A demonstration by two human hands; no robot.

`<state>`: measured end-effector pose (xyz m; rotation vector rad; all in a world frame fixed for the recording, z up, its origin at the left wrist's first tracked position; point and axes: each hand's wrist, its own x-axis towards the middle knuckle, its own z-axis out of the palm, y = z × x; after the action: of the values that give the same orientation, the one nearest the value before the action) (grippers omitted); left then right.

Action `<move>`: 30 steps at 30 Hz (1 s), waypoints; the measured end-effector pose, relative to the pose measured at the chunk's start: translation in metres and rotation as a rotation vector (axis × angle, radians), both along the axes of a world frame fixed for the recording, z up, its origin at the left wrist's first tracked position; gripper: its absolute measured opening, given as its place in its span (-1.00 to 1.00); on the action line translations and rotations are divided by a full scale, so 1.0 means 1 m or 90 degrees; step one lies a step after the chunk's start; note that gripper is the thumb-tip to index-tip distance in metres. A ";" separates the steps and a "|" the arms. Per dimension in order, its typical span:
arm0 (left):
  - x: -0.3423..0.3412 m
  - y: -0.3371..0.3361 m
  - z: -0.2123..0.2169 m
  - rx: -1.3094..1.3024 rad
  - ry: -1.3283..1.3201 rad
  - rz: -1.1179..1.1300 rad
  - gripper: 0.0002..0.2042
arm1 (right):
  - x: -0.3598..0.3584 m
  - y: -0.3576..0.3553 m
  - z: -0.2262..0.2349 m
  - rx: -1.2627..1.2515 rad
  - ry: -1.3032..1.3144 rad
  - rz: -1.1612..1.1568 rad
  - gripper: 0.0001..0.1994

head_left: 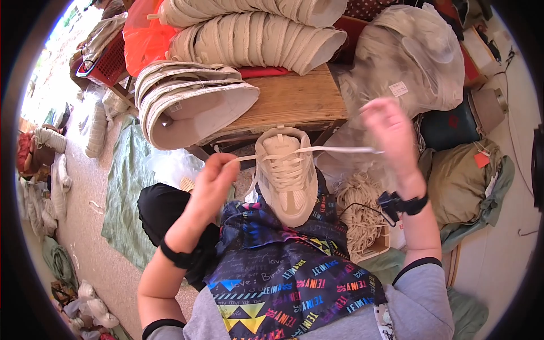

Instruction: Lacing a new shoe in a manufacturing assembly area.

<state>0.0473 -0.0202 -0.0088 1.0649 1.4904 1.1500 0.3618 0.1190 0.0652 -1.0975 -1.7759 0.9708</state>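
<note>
A beige lace-up sneaker [286, 181] rests on my lap, toe toward me, on a dark apron [294, 266] with colourful print. Its laces [284, 173] cross over the tongue. My left hand [214, 180] is closed, pinching one lace end pulled out to the left. On the other side a lace [345, 149] runs out straight to the right and reaches the edge of my raised right hand [391, 130]. That hand is smeared by motion, so whether its fingers grip the lace cannot be told.
Ahead, a wooden bench [300, 99] carries nested stacks of beige shoe uppers [255, 42]. A bundle of loose laces [362, 209] lies in a box at my right, below a large clear plastic bag [408, 56]. Green sheeting [124, 198] covers floor at left.
</note>
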 end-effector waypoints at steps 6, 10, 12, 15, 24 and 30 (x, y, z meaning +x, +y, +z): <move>-0.040 -0.026 0.054 -0.027 -0.170 0.100 -0.75 | -0.048 -0.027 -0.048 0.252 -0.372 0.259 -0.81; -0.056 -0.037 0.062 0.063 -0.228 0.181 -0.78 | -0.056 -0.021 -0.070 0.346 -0.412 0.293 -0.75; -0.066 -0.041 0.061 0.079 -0.231 0.240 -0.77 | -0.057 -0.025 -0.071 0.367 -0.386 0.275 -0.75; -0.108 -0.054 0.054 0.213 -0.307 0.251 -0.76 | -0.051 -0.033 -0.076 0.384 -0.382 0.256 -0.76; -0.087 -0.041 0.056 0.256 -0.158 0.335 -0.78 | -0.031 -0.034 -0.074 0.092 -0.254 0.110 -0.84; -0.014 -0.028 0.030 0.122 0.062 -0.002 -0.75 | -0.049 -0.029 -0.088 -0.134 -0.250 0.120 -0.80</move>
<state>0.0332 -0.0485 0.0208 1.2686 1.4743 1.2748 0.3126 0.0898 -0.0230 -1.3433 -2.1610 1.1331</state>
